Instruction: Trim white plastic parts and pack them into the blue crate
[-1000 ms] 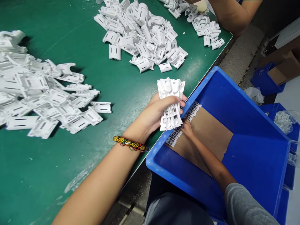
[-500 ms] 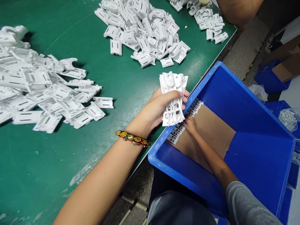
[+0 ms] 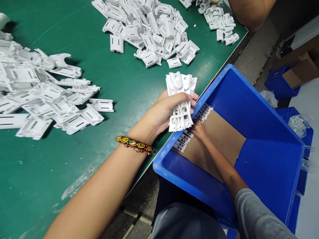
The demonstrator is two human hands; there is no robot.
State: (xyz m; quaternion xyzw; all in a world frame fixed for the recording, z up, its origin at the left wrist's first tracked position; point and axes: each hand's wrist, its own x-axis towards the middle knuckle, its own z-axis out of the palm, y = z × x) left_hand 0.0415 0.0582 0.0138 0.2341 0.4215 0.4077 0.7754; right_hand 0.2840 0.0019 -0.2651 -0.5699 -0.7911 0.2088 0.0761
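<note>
My left hand, with a patterned bracelet on its wrist, is wrapped round a stack of white plastic parts above the near rim of the blue bin. Down inside that bin, my right hand reaches to the row of white parts lined along the wall at the table side. Its fingertips are partly hidden behind the held stack and the bin rim, so what they touch cannot be made out. Brown cardboard lies on the bin floor.
Piles of white parts lie on the green table: one at the left, one at the top middle, a smaller one near the far corner. A person's arm is at the top right. More blue bins stand at the right.
The whole view has shifted slightly, so the table and bin appear a little further left. My left hand still holds the stack, and my right hand remains at the row in the bin.
</note>
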